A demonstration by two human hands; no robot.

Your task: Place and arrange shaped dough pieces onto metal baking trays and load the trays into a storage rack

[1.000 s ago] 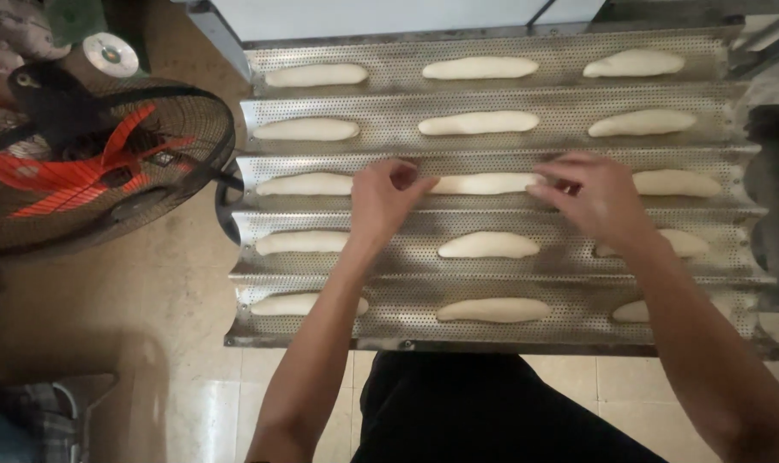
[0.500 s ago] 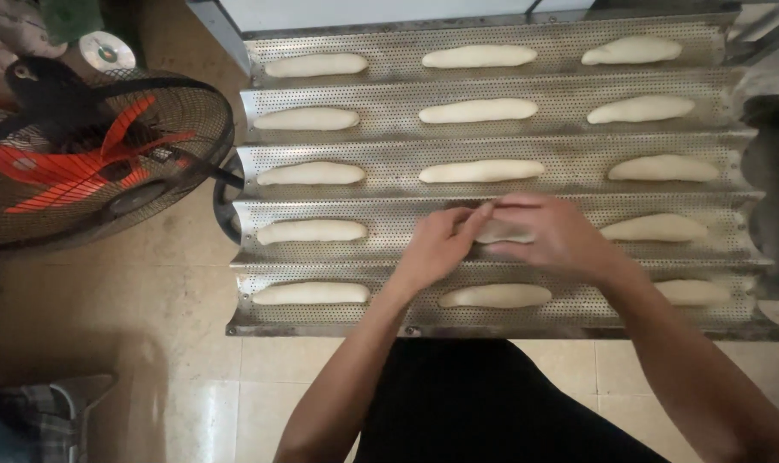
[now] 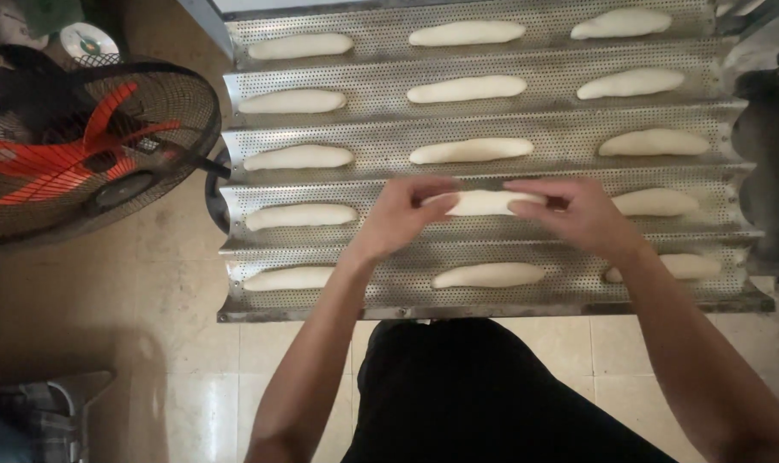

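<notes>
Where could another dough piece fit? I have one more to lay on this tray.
The perforated tray has bare stretches in each channel between the left and middle pieces and between the middle and right pieces. The fourth channel's middle is crowded: the left hand and right hand hold the dough piece there. A fan borders the tray's left edge.

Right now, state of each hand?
Left hand: fingers closed on the left end of the dough piece.
Right hand: fingers closed on its right end, over the perforated tray.
</notes>
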